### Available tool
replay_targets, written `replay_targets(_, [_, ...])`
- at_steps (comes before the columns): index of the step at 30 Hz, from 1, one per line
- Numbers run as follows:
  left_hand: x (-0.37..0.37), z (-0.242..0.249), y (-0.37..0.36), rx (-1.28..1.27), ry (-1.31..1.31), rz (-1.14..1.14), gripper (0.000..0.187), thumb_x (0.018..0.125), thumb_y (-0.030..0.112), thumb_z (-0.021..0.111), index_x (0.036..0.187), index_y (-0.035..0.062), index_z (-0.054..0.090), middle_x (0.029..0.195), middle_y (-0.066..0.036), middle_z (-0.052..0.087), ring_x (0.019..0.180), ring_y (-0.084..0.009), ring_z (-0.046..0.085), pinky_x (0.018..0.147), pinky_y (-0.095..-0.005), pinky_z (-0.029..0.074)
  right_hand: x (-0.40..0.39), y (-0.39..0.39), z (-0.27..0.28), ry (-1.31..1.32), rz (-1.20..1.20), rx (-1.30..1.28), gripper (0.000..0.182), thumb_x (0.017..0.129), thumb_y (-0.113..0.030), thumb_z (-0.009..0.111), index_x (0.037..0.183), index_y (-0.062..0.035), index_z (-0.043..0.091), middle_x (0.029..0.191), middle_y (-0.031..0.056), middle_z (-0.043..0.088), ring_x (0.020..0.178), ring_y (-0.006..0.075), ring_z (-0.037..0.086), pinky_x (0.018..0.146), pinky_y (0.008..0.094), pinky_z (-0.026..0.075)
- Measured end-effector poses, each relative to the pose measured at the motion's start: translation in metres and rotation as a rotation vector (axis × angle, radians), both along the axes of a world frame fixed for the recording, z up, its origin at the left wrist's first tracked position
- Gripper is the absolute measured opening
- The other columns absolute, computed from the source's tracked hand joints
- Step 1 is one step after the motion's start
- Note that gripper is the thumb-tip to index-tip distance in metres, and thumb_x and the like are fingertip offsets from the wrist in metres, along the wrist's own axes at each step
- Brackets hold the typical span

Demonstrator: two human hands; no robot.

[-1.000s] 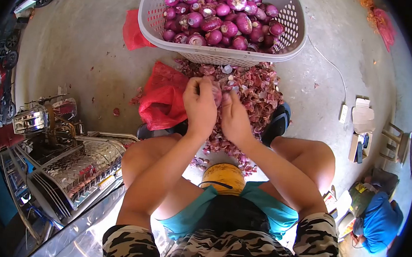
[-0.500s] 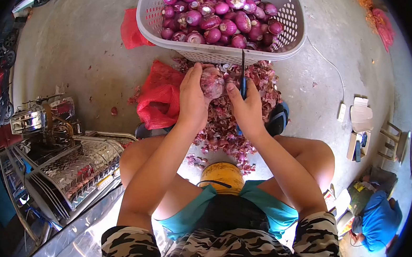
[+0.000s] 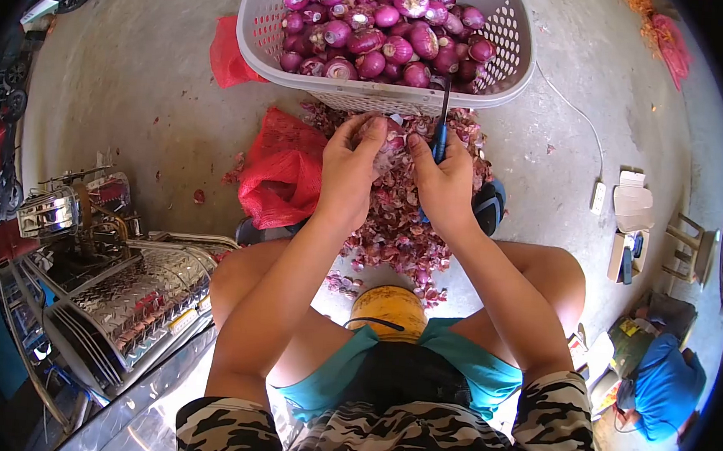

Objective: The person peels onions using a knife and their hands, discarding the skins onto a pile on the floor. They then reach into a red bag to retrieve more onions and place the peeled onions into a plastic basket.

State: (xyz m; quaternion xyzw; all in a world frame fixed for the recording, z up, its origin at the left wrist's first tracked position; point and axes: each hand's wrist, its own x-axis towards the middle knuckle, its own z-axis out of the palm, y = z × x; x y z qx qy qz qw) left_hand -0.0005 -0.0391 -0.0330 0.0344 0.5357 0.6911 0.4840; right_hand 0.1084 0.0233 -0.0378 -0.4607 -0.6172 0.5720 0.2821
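Observation:
My left hand [image 3: 350, 168] is closed round a red onion [image 3: 393, 141], largely hidden behind the thumb and fingers. Beside it, my right hand [image 3: 448, 185] grips a knife [image 3: 442, 131] with a blue handle, its dark blade pointing up and away from me. The right thumb is stretched toward the onion. Both hands hover over a heap of dry onion skins [image 3: 395, 219] on the floor. Just beyond them stands a grey plastic basket [image 3: 254, 29] full of peeled purple onions [image 3: 383, 38].
A red mesh sack [image 3: 277, 169] lies left of the skins, and another red piece [image 3: 231, 53] is by the basket. Between my knees is a yellow container [image 3: 389, 307]. Metal vehicle parts [image 3: 130, 293] stand at left. A white cable [image 3: 583, 115] runs along the floor at right.
The left hand has turned, so its thumb and fingers now cover more of the onion. My right hand and the knife have shifted slightly right.

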Motion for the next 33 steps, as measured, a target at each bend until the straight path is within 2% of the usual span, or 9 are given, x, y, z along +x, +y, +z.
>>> replay_targets(3, [-0.002, -0.001, 0.0, -0.015, 0.0, -0.016, 0.028, 0.092, 0.026, 0.058, 0.11, 0.0052, 0.055, 0.098, -0.001, 0.06, 0.088, -0.0092, 0.057, 0.071, -0.0254, 0.047, -0.004, -0.001, 0.008, 0.102, -0.042, 0.093, 0.022, 0.085, -0.016, 0.061, 0.086, 0.0046, 0.052, 0.065, 0.0119, 0.054, 0.058, 0.0178, 0.049, 0.056, 0.0346, 0.041])
replay_targets(5, [-0.004, 0.002, -0.001, 0.002, -0.032, -0.02, 0.027, 0.095, 0.028, 0.051, 0.113, 0.0075, 0.054, 0.103, -0.003, 0.061, 0.094, -0.0157, 0.06, 0.079, -0.035, 0.049, 0.0, 0.006, 0.005, -0.115, -0.045, 0.115, 0.024, 0.084, -0.016, 0.061, 0.088, 0.0055, 0.052, 0.069, 0.0141, 0.055, 0.06, 0.0209, 0.051, 0.059, 0.0354, 0.042])
replay_targets(9, [-0.016, 0.008, -0.003, 0.086, -0.118, -0.034, 0.027, 0.094, 0.031, 0.051, 0.11, 0.0086, 0.054, 0.103, -0.004, 0.062, 0.093, -0.0178, 0.061, 0.079, -0.0333, 0.048, 0.003, 0.021, -0.011, -0.17, 0.024, 0.027, 0.028, 0.082, -0.016, 0.062, 0.093, 0.0065, 0.052, 0.074, 0.0185, 0.057, 0.067, 0.0312, 0.055, 0.067, 0.0388, 0.044])
replay_targets(12, [-0.02, 0.008, -0.005, 0.1, -0.185, -0.046, 0.024, 0.093, 0.028, 0.052, 0.108, 0.0095, 0.054, 0.103, -0.004, 0.062, 0.093, -0.0179, 0.061, 0.079, -0.0323, 0.047, 0.005, 0.017, -0.002, -0.312, 0.123, 0.203, 0.031, 0.082, -0.019, 0.063, 0.099, 0.0053, 0.054, 0.08, 0.0141, 0.061, 0.072, 0.0238, 0.058, 0.069, 0.0345, 0.045])
replay_targets(15, [-0.019, 0.012, -0.005, 0.074, -0.136, -0.074, 0.022, 0.091, 0.024, 0.052, 0.108, 0.0101, 0.054, 0.104, -0.004, 0.062, 0.094, -0.017, 0.06, 0.08, -0.0321, 0.047, 0.007, 0.012, -0.004, -0.317, 0.166, 0.289, 0.042, 0.081, -0.022, 0.064, 0.11, 0.0056, 0.051, 0.093, 0.0188, 0.061, 0.084, 0.0292, 0.059, 0.078, 0.0366, 0.045])
replay_targets(18, [-0.02, 0.015, -0.006, 0.073, -0.153, -0.092, 0.024, 0.09, 0.022, 0.052, 0.11, 0.0099, 0.052, 0.103, -0.004, 0.061, 0.094, -0.017, 0.059, 0.079, -0.0326, 0.047, 0.006, 0.006, 0.013, -0.29, 0.168, 0.31, 0.041, 0.083, -0.025, 0.062, 0.108, 0.0042, 0.046, 0.096, 0.0277, 0.056, 0.09, 0.0431, 0.055, 0.076, 0.0447, 0.044])
replay_targets(27, [-0.02, 0.014, -0.004, 0.116, -0.307, -0.162, 0.028, 0.09, 0.033, 0.048, 0.109, 0.0134, 0.054, 0.103, 0.001, 0.06, 0.094, -0.0121, 0.055, 0.079, -0.0323, 0.04, 0.008, 0.01, 0.027, -0.052, 0.267, 0.283, 0.037, 0.091, -0.032, 0.054, 0.106, 0.0007, 0.045, 0.081, 0.0213, 0.058, 0.078, 0.0431, 0.057, 0.068, 0.0459, 0.043])
replay_targets(29, [-0.02, 0.014, -0.003, 0.122, -0.335, -0.154, 0.028, 0.09, 0.033, 0.048, 0.109, 0.0135, 0.054, 0.102, 0.002, 0.06, 0.092, -0.0118, 0.055, 0.076, -0.0309, 0.039, 0.009, 0.012, 0.025, -0.084, 0.283, 0.342, 0.032, 0.092, -0.03, 0.052, 0.101, 0.0002, 0.045, 0.082, 0.0223, 0.057, 0.079, 0.0436, 0.056, 0.067, 0.0459, 0.043])
replay_targets(33, [-0.023, 0.013, -0.004, 0.122, -0.363, -0.155, 0.031, 0.089, 0.033, 0.046, 0.11, 0.0113, 0.055, 0.106, -0.003, 0.061, 0.101, -0.0164, 0.054, 0.088, -0.0354, 0.039, 0.014, 0.022, 0.031, -0.245, 0.389, 0.277, 0.027, 0.094, -0.027, 0.048, 0.094, -0.0003, 0.046, 0.082, 0.0237, 0.056, 0.078, 0.0449, 0.054, 0.066, 0.0468, 0.042])
